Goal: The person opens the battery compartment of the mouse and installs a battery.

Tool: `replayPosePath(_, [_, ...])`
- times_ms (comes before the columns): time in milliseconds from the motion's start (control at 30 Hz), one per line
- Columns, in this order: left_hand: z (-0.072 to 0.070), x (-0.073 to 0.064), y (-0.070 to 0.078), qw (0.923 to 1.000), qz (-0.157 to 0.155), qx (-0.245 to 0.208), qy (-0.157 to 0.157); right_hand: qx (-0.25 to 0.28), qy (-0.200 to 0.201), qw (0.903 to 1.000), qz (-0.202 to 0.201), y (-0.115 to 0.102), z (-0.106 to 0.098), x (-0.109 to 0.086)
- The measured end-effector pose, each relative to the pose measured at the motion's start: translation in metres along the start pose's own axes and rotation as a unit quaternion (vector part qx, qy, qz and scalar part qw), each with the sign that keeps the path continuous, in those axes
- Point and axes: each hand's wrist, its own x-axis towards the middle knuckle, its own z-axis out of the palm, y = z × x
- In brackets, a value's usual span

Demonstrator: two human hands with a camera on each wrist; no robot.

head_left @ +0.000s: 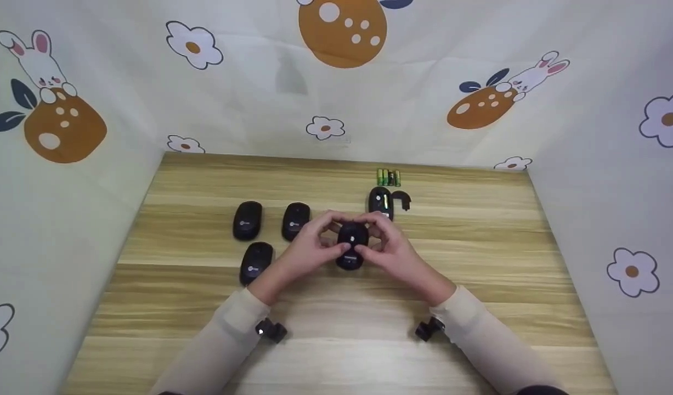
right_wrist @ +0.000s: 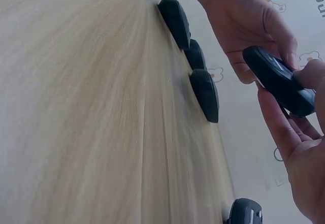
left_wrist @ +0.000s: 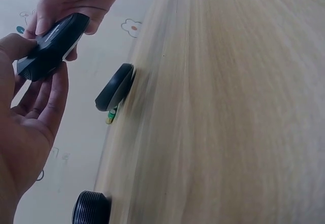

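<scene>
A black computer mouse (head_left: 352, 233) is held up between both hands over the middle of the table, its underside facing up in the head view. My left hand (head_left: 313, 244) grips its left side, thumb on the underside. From the right, my right hand (head_left: 390, 245) grips it the same way, the two thumbs almost meeting. In the left wrist view the mouse (left_wrist: 56, 43) tilts between the hands. Just beyond my right hand lies another mouse (head_left: 380, 200), upturned and opened, a battery visible inside. Its curved black cover (head_left: 403, 197) lies beside it.
Several green batteries (head_left: 388, 177) stand in a row near the table's back edge. Three black mice lie right side up on the left: a back one (head_left: 248, 220), one by my left hand (head_left: 295, 221), and a nearer one (head_left: 256, 262) beside my left forearm. Patterned cloth walls surround the wooden table (head_left: 341, 351).
</scene>
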Motion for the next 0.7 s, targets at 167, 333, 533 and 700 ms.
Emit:
replayPosePath(167, [0.0004, -0.0001, 0.0002, 0.9999, -0.011, -0.009, -0.002, 0.003, -0.014, 0.9998, 0.01, -0.003, -0.0029, -0.0005])
replayPosePath(333, [0.0004, 0.0001, 0.0008, 0.9999, -0.014, -0.008, -0.004, -0.017, -0.02, 0.9997, 0.003, -0.0031, -0.0051, -0.0005])
replayPosePath(533, [0.0006, 0.0005, 0.0006, 0.9999, -0.012, -0.004, -0.008, -0.044, -0.005, 0.999, -0.006, -0.0016, -0.0062, -0.0003])
replayPosePath(700, [0.0004, 0.0007, 0.0005, 0.9998, -0.016, -0.003, -0.009, -0.048, -0.005, 0.9988, -0.002, -0.0023, -0.0057, -0.0009])
